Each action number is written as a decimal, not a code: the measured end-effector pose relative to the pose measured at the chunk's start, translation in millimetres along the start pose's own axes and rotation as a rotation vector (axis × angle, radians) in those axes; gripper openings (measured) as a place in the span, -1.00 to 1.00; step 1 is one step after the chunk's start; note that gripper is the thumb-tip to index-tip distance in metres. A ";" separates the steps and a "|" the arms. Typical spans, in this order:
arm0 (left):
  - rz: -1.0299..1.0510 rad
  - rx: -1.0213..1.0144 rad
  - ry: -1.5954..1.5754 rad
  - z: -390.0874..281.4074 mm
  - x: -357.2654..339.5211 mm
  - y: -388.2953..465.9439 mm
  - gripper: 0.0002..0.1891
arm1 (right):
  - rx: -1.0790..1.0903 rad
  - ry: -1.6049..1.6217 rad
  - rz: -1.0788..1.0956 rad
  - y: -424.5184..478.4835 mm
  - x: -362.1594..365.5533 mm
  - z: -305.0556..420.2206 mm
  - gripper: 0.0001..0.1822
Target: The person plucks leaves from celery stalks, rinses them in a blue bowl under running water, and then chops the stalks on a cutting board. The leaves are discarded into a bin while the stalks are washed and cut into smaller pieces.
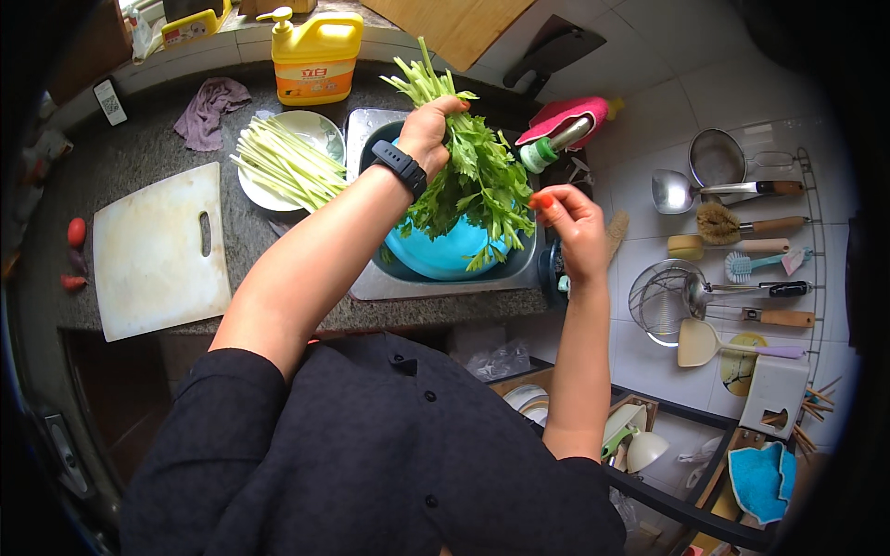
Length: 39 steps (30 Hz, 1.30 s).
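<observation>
My left hand (425,135), with a black watch on the wrist, grips a bunch of leafy celery (480,163) around its stalks. The cut stalk ends point away from me and the leaves hang toward me. Beneath the leaves is a blue plastic basin (445,251), set in the stainless steel sink (445,288). My right hand (573,233) is at the right edge of the leaves, thumb and fingertips pinched together. Whether a leaf is between them is hard to see. Left of the sink, trimmed pale green stalks (288,163) lie across a white bowl (327,135).
A white cutting board (160,257) lies on the granite counter (149,149), with red vegetables (76,233) beside it. Behind stand a yellow detergent jug (314,62) and a purple rag (212,115). The faucet (570,133) carries a pink cloth (563,118). Utensils (740,187) hang at right.
</observation>
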<state>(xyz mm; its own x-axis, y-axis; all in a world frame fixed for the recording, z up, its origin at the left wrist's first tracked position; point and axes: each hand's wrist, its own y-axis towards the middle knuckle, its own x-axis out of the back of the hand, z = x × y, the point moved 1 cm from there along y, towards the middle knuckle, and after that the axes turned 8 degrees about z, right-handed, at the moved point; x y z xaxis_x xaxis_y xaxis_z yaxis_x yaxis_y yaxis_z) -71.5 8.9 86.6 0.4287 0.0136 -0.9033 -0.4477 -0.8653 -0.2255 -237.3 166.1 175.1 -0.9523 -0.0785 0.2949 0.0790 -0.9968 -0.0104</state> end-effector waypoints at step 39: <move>-0.274 0.065 -0.023 27.6 2.2 -2.7 -0.89 | -0.263 0.160 -0.255 39.1 -30.1 -42.2 -0.90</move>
<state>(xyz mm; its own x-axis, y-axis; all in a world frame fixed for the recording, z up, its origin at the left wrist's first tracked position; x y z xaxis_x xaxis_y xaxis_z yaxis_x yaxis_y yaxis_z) -91.0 25.1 75.2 0.5230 0.2550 -0.8133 -0.3672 -0.7937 -0.4850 -217.9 128.9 125.5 -0.9671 0.1917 0.1673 -0.2245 -0.9525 -0.2060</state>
